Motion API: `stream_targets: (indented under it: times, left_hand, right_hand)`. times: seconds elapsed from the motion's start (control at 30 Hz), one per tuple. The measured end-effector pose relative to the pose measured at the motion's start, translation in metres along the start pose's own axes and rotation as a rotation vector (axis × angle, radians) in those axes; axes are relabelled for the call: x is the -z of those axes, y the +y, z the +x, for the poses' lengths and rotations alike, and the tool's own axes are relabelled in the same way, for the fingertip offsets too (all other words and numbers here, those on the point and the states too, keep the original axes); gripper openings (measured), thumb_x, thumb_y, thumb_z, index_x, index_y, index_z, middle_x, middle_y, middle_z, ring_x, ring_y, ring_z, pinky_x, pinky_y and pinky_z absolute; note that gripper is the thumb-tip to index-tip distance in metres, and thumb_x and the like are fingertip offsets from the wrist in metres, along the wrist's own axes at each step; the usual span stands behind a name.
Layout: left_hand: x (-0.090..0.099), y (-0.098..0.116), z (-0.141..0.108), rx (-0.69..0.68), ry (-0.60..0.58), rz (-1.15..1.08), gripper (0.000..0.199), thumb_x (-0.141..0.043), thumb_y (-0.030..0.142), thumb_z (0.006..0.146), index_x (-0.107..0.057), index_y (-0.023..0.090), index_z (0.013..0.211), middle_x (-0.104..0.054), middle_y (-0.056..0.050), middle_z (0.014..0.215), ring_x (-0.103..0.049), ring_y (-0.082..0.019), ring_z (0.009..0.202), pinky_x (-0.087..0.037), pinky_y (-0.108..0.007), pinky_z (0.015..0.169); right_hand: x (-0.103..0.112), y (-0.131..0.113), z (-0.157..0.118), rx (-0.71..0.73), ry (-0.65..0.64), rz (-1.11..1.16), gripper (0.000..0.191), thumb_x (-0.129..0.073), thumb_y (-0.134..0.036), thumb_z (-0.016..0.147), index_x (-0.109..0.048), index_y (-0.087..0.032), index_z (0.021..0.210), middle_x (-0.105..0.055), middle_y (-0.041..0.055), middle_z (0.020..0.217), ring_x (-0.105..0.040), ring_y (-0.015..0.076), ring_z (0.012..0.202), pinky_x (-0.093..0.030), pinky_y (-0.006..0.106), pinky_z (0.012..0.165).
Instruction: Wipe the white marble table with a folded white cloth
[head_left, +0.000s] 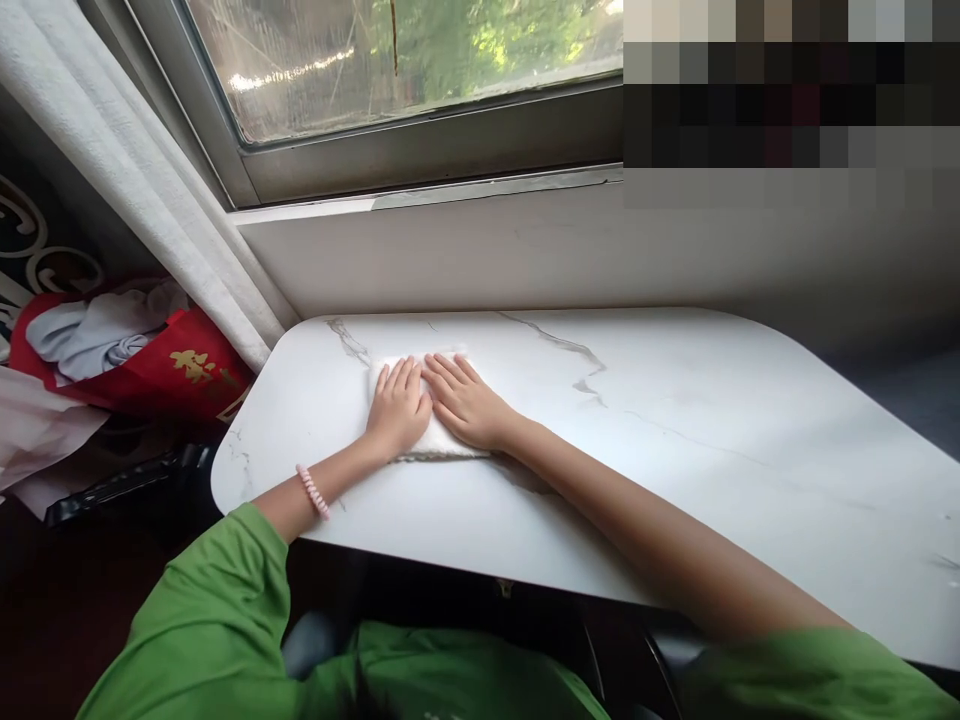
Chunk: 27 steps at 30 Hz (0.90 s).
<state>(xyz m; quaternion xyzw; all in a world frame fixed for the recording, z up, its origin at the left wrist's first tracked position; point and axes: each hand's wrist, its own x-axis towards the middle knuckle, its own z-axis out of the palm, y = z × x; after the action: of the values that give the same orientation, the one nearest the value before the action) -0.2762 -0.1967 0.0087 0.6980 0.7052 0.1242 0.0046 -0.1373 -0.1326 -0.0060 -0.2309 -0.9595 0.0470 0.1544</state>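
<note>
A folded white cloth (442,440) lies flat on the white marble-patterned table (645,400), toward its left half. My left hand (399,408) rests palm down on the cloth's left side, its fingers stretched out and pointing away from me. Beside it, my right hand (466,400) presses flat on the cloth's right side, fingers also extended. The two hands are close together, the left thumb near the right hand. Much of the cloth is hidden under them; its front edge shows a darker trim.
Behind the table run a pale wall (450,250) and a metal-framed window (420,165). A white curtain (142,170) hangs at the left. Below it stands a red bag (202,355) stuffed with grey fabric (97,325). The upper right corner is pixelated.
</note>
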Motion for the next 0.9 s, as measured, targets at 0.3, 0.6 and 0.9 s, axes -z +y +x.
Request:
stream_targets:
  times: [0.3, 0.6, 0.9]
  left_hand:
    - [0.020, 0.050, -0.076, -0.097, -0.174, -0.279, 0.057, -0.021, 0.031, 0.098, -0.013, 0.006, 0.148, -0.012, -0.012, 0.156, -0.004, -0.018, 0.144, -0.012, -0.040, 0.119]
    - [0.024, 0.053, -0.093, -0.264, -0.267, -0.335, 0.057, -0.026, 0.021, 0.093, -0.017, 0.015, 0.149, -0.015, -0.006, 0.156, -0.004, -0.015, 0.144, -0.012, -0.039, 0.120]
    - [0.002, 0.058, -0.034, -0.216, -0.179, -0.121, 0.058, -0.028, 0.024, 0.091, -0.025, 0.006, 0.146, -0.018, -0.011, 0.155, -0.009, -0.021, 0.144, -0.010, -0.041, 0.119]
  right_hand:
    - [0.022, -0.038, -0.091, 0.011, 0.007, 0.011, 0.056, -0.024, -0.028, 0.096, -0.021, -0.009, 0.149, -0.022, 0.0153, 0.154, -0.010, 0.0258, 0.144, -0.018, 0.056, 0.115]
    - [0.027, -0.060, -0.123, -0.084, 0.025, -0.024, 0.068, -0.029, -0.027, 0.094, 0.005, -0.014, 0.151, -0.016, 0.0109, 0.155, -0.013, 0.0254, 0.143, -0.023, 0.054, 0.115]
    - [0.013, -0.013, -0.084, -0.300, -0.019, -0.027, 0.060, -0.023, -0.030, 0.095, -0.015, -0.012, 0.151, -0.024, 0.0105, 0.154, -0.018, 0.0214, 0.142, -0.022, 0.047, 0.116]
